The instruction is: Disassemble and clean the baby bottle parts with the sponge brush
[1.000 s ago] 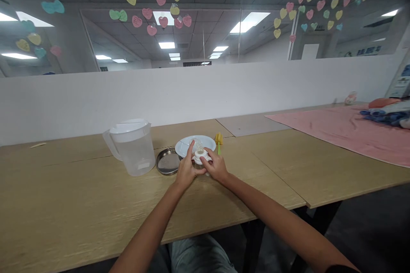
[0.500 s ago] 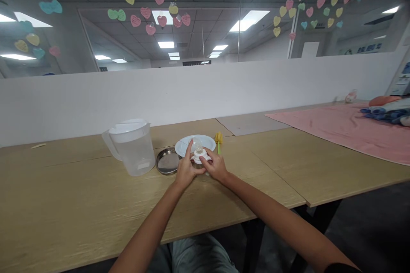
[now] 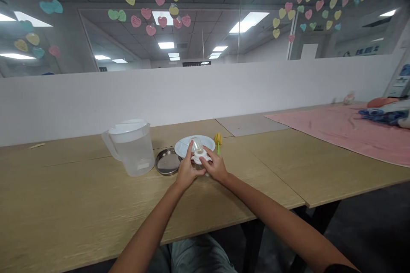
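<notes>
A baby bottle (image 3: 200, 158) with a white collar and white side handles stands between my two hands above the wooden table (image 3: 109, 213). My left hand (image 3: 186, 171) is wrapped round its left side, index finger pointing up along a clear dome cap (image 3: 196, 144). This cap tilts at the teat end; whether it is attached I cannot tell. On the other side my right hand (image 3: 218, 166) grips the collar with thumb and fingers. Fingers hide much of the bottle's body. Just behind is a white plate (image 3: 209, 142), and a round metal dish (image 3: 167, 162) lies left of my left hand.
A clear plastic pitcher (image 3: 136, 149) with a white lid stands left of the dish. Beyond my right hand lies a yellow brush (image 3: 218, 138) with a green handle. A pink cloth (image 3: 336, 130) covers the right part, with folded fabrics (image 3: 386, 115) on it.
The clear dome cap has shifted slightly at the top of the bottle and shows more plainly. Both hands keep nearly the same place and grip.
</notes>
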Demonstrator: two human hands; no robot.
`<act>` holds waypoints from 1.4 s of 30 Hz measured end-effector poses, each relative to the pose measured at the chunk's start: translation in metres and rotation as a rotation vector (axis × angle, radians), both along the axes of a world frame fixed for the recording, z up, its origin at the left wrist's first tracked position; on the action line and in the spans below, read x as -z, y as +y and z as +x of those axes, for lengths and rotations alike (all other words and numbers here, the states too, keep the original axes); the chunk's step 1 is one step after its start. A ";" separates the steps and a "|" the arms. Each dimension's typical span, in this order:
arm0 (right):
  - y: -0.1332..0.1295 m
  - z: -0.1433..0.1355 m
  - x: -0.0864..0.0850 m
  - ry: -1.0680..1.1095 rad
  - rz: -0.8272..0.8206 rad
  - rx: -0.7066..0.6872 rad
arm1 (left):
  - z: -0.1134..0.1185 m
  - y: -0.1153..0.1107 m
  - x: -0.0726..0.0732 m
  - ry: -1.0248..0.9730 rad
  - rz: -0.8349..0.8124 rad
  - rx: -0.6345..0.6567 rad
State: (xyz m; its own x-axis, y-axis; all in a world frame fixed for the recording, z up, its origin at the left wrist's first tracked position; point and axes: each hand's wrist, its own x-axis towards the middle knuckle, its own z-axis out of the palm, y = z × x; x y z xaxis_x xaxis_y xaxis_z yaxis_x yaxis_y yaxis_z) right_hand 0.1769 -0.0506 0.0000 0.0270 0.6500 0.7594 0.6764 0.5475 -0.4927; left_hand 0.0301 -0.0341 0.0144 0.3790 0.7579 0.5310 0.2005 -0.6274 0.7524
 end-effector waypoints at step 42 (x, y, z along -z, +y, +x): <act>-0.001 0.000 -0.004 0.049 -0.071 -0.018 | 0.000 0.000 -0.001 0.005 0.011 -0.016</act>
